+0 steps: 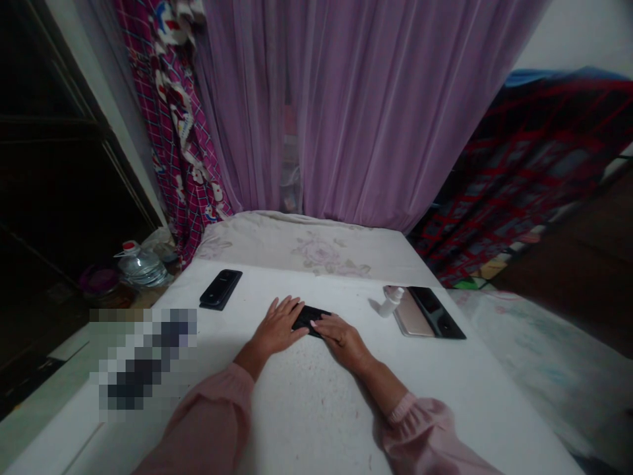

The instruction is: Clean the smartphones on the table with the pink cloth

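A small black rectangular thing [307,318] lies flat on the white table between my hands; its exact kind does not show. My left hand [279,328] rests palm down over its left end, fingers stretched out and spread. From the other side, my right hand [342,335] is closed over the right end, its fingers bent together on the black surface. Parts of the thing are hidden beneath both hands.
A black phone [220,288] lies on a dark flat piece at the left. To the right stand a white spray bottle [391,303], a rose-gold phone [411,313] and a black glossy panel [438,313]. A blurred patch covers something at left. Purple curtains [346,105] hang behind the white table [316,409].
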A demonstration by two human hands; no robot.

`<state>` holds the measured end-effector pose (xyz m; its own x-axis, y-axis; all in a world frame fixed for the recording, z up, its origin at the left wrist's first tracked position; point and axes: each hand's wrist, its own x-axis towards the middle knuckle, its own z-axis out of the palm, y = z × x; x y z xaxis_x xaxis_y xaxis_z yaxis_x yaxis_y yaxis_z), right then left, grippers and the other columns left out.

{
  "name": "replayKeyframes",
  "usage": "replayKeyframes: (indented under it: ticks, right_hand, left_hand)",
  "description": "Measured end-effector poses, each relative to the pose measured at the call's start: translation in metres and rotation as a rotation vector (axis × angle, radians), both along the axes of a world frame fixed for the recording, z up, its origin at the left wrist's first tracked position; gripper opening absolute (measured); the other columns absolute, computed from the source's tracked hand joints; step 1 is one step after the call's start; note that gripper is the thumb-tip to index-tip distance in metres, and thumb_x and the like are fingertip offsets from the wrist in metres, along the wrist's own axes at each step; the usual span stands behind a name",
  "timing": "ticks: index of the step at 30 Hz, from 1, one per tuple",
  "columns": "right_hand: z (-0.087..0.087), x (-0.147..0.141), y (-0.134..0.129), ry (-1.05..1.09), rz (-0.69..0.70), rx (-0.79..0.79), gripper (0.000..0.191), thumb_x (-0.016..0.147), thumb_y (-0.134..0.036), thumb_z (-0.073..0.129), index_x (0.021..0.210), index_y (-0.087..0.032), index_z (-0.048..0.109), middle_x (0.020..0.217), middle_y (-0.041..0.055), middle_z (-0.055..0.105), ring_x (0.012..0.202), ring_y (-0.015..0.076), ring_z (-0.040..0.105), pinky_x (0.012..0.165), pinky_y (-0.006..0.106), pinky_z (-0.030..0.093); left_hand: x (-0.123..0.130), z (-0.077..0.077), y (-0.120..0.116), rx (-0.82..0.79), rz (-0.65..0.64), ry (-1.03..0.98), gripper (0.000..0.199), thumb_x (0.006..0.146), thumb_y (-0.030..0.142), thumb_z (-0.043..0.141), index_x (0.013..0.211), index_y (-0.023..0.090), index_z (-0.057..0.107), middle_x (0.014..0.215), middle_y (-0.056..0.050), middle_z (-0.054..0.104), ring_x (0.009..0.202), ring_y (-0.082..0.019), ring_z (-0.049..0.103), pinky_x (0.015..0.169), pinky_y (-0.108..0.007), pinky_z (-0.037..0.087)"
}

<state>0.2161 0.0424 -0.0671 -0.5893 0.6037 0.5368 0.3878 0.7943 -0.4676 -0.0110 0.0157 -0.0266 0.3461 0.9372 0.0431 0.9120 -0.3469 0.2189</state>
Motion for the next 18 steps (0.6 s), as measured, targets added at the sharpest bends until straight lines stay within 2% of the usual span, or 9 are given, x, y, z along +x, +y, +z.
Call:
replayKeyframes:
  ticks: [4,8,13,18]
  right_hand:
    - [0.004,0.011,0.011,-0.044,-0.073,-0.043,0.033,0.092,-0.021,0.052,0.121,-0.034,0.063,0.113,0.0038,0.070,0.114,0.0237,0.061,0.102,0.056,0.043]
    - [0.003,0.003,0.022,-0.026,-0.140,-0.057,0.032,0.090,-0.018,0.053,0.117,-0.031,0.066,0.113,0.0048,0.070,0.112,0.0249,0.062,0.102,0.055,0.044]
    - [-0.001,-0.006,0.009,0.008,-0.078,-0.045,0.036,0.088,-0.015,0.054,0.118,-0.032,0.065,0.114,0.0040,0.070,0.114,0.0246,0.061,0.103,0.055,0.043]
    - [0.000,0.007,-0.004,0.023,-0.019,-0.051,0.040,0.089,-0.015,0.054,0.122,-0.036,0.062,0.114,0.0023,0.070,0.116,0.0228,0.060,0.104,0.054,0.042]
  left_hand:
    - [0.000,-0.001,0.000,0.014,0.001,-0.005,0.064,0.092,0.059,0.037,0.145,0.023,0.032,0.152,-0.008,0.035,0.142,-0.026,0.024,0.116,-0.048,0.012]
    - [0.001,0.000,0.000,0.001,0.000,0.002,0.064,0.093,0.057,0.038,0.144,0.020,0.034,0.152,-0.009,0.035,0.142,-0.027,0.023,0.116,-0.048,0.012]
    - [0.002,0.004,-0.001,-0.014,0.004,0.007,0.064,0.092,0.056,0.039,0.145,0.019,0.032,0.152,-0.009,0.034,0.143,-0.027,0.022,0.116,-0.049,0.012]
    - [0.001,0.003,-0.001,-0.008,-0.001,-0.002,0.065,0.092,0.056,0.039,0.145,0.019,0.032,0.152,-0.009,0.034,0.143,-0.027,0.023,0.116,-0.049,0.012]
